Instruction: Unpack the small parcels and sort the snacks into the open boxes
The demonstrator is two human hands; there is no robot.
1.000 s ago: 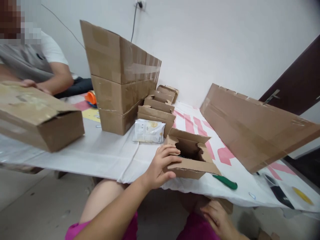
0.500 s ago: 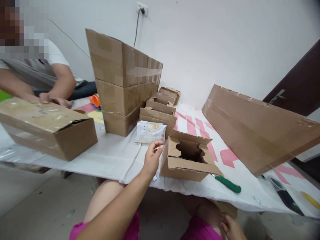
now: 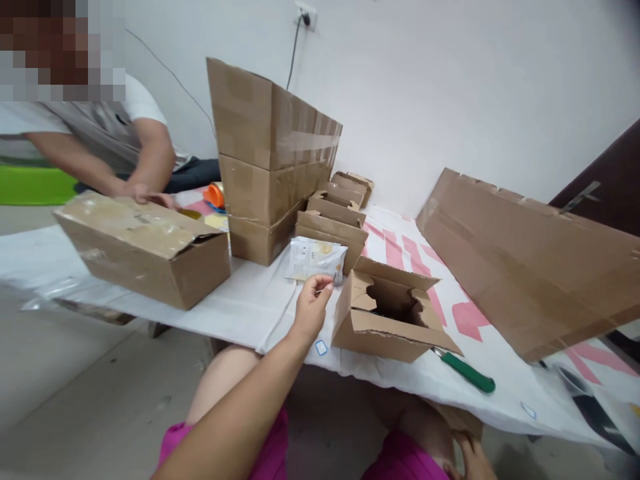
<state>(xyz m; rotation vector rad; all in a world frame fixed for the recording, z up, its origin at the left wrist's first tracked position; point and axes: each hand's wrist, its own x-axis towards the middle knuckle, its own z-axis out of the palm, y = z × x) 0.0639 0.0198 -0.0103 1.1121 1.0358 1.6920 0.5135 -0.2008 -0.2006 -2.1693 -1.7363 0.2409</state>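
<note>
My left hand [image 3: 314,305] hovers over the front of the table, thumb and fingertips pinched together; whatever they hold, if anything, is too small to make out. Just behind it lies a white printed pouch [image 3: 316,259]. To its right stands a small cardboard box [image 3: 385,340] with its top flaps open and a dark inside. Low at the table's edge, beside my knee, my right hand [image 3: 473,460] has its fingers apart, close to a piece of cardboard [image 3: 457,421] under the table. Part of this hand is cut off by the frame.
A green-handled knife [image 3: 470,373] lies right of the open box. Stacked taped cartons [image 3: 247,193] rise behind, with several open boxes [image 3: 333,230] beside them. A large cardboard sheet [image 3: 530,267] leans at right. At left, a co-worker's hands [image 3: 150,195] rest at a carton [image 3: 145,250].
The view has swung left, so everything sits farther right. My left fingers have drawn closer together. My right hand has moved nearer the cardboard under the table.
</note>
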